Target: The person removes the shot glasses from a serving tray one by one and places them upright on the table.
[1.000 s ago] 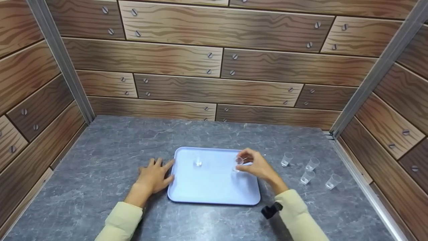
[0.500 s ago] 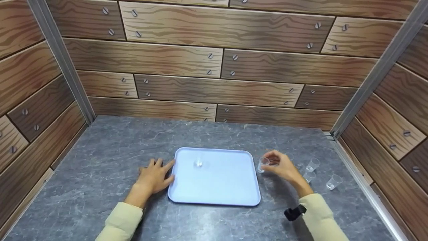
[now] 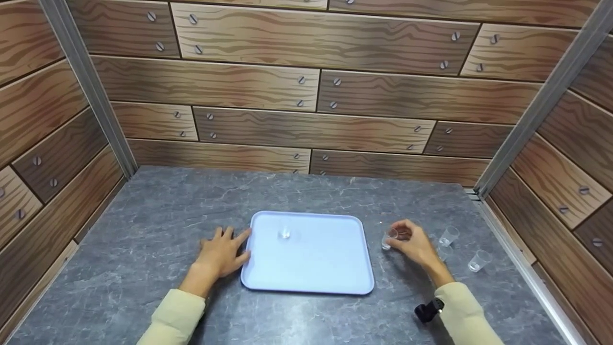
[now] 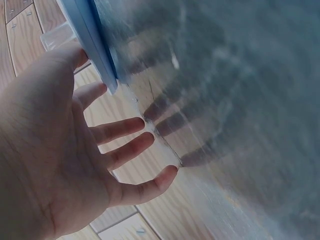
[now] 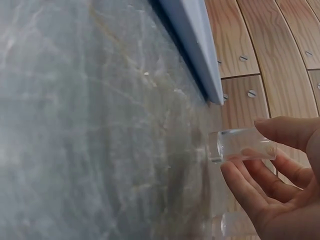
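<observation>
My right hand (image 3: 415, 245) pinches a small clear shot glass (image 3: 387, 242) between thumb and fingers, just beyond the tray's right edge. In the right wrist view this shot glass (image 5: 232, 142) has its base right at the tabletop, with the thumb by its rim. My left hand (image 3: 220, 254) lies with fingers spread against the left edge of the light blue tray (image 3: 306, 268). Thumb and forefinger touch the tray's rim. One clear shot glass (image 3: 285, 233) stands on the tray, toward the back left.
Right of my right hand stand more clear shot glasses, one farther back (image 3: 449, 236) and one nearer the table's right edge (image 3: 479, 261). Others are partly hidden behind the hand and wrist. Wood-patterned walls (image 3: 306, 86) enclose the grey marbled table (image 3: 191, 191).
My right hand has carried its shot glass from over the tray's right part to the table on the right. My left hand, the tray and the glass on it have stayed in place.
</observation>
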`<state>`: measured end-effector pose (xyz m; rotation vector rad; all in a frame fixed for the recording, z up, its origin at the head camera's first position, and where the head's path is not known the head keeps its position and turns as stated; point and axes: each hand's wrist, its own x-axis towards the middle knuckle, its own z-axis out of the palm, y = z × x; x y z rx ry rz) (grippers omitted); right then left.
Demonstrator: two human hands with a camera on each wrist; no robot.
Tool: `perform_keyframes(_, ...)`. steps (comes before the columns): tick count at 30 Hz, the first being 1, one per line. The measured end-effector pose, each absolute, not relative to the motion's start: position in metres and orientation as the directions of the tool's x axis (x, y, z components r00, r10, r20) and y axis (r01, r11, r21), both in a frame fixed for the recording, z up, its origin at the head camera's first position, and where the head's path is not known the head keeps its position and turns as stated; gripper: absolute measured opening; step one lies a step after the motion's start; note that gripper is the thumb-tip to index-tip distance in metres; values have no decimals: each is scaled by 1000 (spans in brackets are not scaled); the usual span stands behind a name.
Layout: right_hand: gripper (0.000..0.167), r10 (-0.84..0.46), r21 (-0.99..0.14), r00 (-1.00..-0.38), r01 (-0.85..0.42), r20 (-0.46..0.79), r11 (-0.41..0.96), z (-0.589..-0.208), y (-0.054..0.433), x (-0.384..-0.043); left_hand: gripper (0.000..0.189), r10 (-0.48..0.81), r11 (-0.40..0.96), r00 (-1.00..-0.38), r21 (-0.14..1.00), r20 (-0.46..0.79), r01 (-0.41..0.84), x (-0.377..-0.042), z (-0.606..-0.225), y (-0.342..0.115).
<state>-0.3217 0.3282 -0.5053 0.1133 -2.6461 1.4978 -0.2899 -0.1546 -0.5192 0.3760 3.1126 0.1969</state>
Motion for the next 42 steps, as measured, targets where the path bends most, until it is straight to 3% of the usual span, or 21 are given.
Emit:
perform_keyframes(7,36,35,-836,-992,-86,125,541,-508,327,-321,59,238,963,-971,130,14,237,-288,-518,-155)
perform_keyframes(21,44,16,-789,-986,-121,163,603,-501,319,-318,59,236,960,-971,144,33,239,-290,-517,-155)
perform_keyframes(27,46,-41,-685,-950,-253,310,683,-486,300,-313,59,239,961,-971,144,5,237,-290,-517,-158)
perform_keyframes(32,43,-76,-647,-904,-357,420,674,-473,277,-313,60,236,962,-972,138,8,235,-291,-516,-159)
perform_keyframes(42,41,-156,-725,-905,-412,395,552,-468,223,-316,60,239,959,-971,155,12,238,-288,-517,-155)
